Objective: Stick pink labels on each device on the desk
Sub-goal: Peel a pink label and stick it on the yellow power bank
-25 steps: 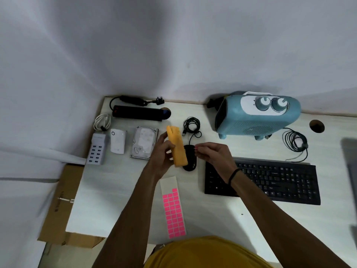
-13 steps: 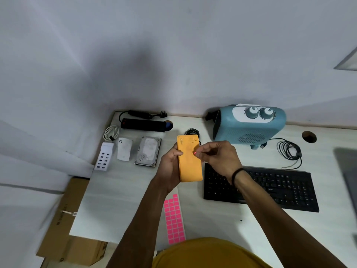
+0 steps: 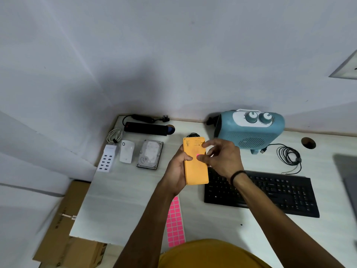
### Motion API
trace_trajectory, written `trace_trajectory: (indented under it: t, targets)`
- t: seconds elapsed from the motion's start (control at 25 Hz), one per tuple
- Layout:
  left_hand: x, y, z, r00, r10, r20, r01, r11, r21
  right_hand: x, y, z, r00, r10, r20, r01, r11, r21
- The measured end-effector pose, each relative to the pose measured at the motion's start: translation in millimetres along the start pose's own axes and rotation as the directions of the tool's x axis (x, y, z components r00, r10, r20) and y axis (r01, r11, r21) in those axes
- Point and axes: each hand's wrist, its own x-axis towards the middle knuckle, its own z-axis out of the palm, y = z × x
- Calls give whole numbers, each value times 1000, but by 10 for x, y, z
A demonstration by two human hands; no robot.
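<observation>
My left hand (image 3: 176, 171) grips a flat orange device (image 3: 195, 167) and holds it above the desk, flat face toward me. My right hand (image 3: 222, 158) presses its thumb on a small pink label (image 3: 198, 156) on the orange face; the other fingers are spread and relaxed. A sheet of pink labels (image 3: 175, 223) lies on the desk near the front edge, partly under my left forearm. Other devices on the desk: a white USB hub (image 3: 107, 158), a white plug adapter (image 3: 126, 153), a hard drive (image 3: 150, 154), a black power strip (image 3: 146, 128), a blue heater (image 3: 251, 130) and a black keyboard (image 3: 270, 190).
A coiled white cable (image 3: 114, 135) lies at the back left, a black cable coil (image 3: 288, 155) right of the heater. The white desk (image 3: 119, 200) meets the wall at the back. A cardboard box (image 3: 63, 229) sits below its left edge. A grey object (image 3: 347, 175) shows at the right.
The orange device turned from edge-on to face-up and rose in my left hand. My right hand brought the pink label to its face, and the thumb now presses it there.
</observation>
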Motion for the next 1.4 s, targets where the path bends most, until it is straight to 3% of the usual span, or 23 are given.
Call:
trace_trajectory:
  t: [0.08,0.24,0.52,0.6,0.8,0.96,1.16,1.28,1.4]
  targets:
    - [-8,7,-12,998,51,-24,-48,994,98,15,19,-7,999,49,16,-49,998,31]
    - [17,-7,-30,986,166,-35,-148,941,303,-31,109,69,988,89,129,-122,952,282]
    - [28,41,-3,990,126,-68,-97,937,336,35,208,117,976,108,188,-175,902,394]
    - [28,32,-21,992,99,-72,-72,948,308,72,245,127,972,111,206,-186,902,389]
    - [-18,3,-162,991,-93,-92,97,995,40,97,347,245,942,166,293,-285,857,429]
    - [-63,-81,-437,987,-141,-80,138,989,-44,26,400,463,901,200,386,-366,828,424]
    - [-25,17,-722,974,-162,-156,154,986,-62,153,562,813,903,166,396,-284,922,262]
    - [304,78,-865,941,-110,-319,159,979,129,345,634,1000,896,229,380,-279,957,81]
    - [728,49,-950,880,67,-470,214,829,517,528,739,1114,906,248,342,-240,968,-67]
